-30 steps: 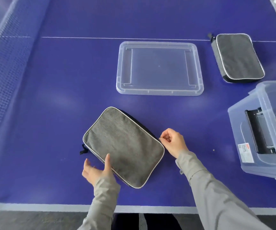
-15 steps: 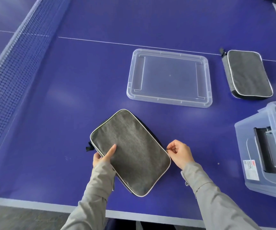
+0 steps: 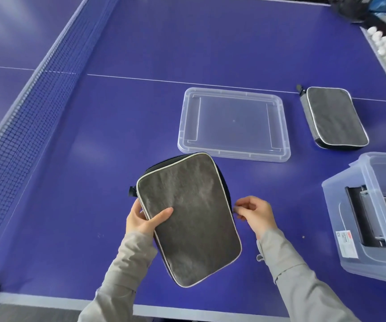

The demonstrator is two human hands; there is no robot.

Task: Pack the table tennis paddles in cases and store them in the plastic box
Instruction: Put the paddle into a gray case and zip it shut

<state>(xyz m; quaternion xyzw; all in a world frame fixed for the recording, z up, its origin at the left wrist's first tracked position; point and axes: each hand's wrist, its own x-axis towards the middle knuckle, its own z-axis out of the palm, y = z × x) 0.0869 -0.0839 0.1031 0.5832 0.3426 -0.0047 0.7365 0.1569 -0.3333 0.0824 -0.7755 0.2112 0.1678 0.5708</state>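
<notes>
On the far left we see the net (image 3: pixel 24 117) running along the blue tabletop (image 3: pixel 89 173) from near to far. Right of it, near the tabletop's near edge, our left hand (image 3: pixel 142 220) grips the near case (image 3: pixel 187 219) at its left long edge: the thumb lies flat on the grey top face and the fingers curl behind the edge, just below a small black loop (image 3: pixel 131 191) that sticks out of the case's left side. The case is grey with pale piping, its long axis running from near to far and tipped a little leftward, and it sits between our two hands; we cannot tell whether it rests on the tabletop or is held just off it. At its right long edge our right hand (image 3: pixel 258 217) has thumb and fingertips drawn together, pinching the case by a small tab (image 3: pixel 235 209) there, the other fingers loosely curled. Beyond the case, just past its far end, a clear lid (image 3: pixel 234 154) lies flat. Further right and far, a second grey case (image 3: pixel 333 118) lies closed on the tabletop, well apart from both hands. Near it, at the right border, stands the plastic box (image 3: pixel 340 219), open-topped, with a label (image 3: pixel 347 244) on its wall and something dark and flat inside. In the far right corner sit white balls (image 3: pixel 385 49).
</notes>
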